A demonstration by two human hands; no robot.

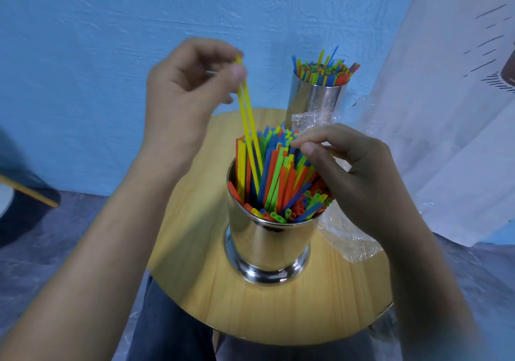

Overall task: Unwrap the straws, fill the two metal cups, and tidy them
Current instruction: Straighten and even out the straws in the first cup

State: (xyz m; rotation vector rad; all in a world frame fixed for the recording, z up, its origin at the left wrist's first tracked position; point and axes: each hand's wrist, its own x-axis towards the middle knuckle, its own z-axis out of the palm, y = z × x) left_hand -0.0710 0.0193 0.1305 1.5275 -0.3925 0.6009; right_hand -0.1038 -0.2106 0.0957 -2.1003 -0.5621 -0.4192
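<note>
A shiny metal cup stands in the middle of the small round wooden table, packed with red, green, blue and yellow straws. My left hand is raised above it, pinching two yellow straws whose lower ends dip into the cup. My right hand rests on the straw tops at the cup's right side, thumb and fingers closed on some of them. A second metal cup full of straws stands at the table's far edge.
Crumpled clear plastic wrap lies on the table to the right of the near cup and around the far cup. A blue wall is behind, a white cloth hangs at the right. My legs are under the table.
</note>
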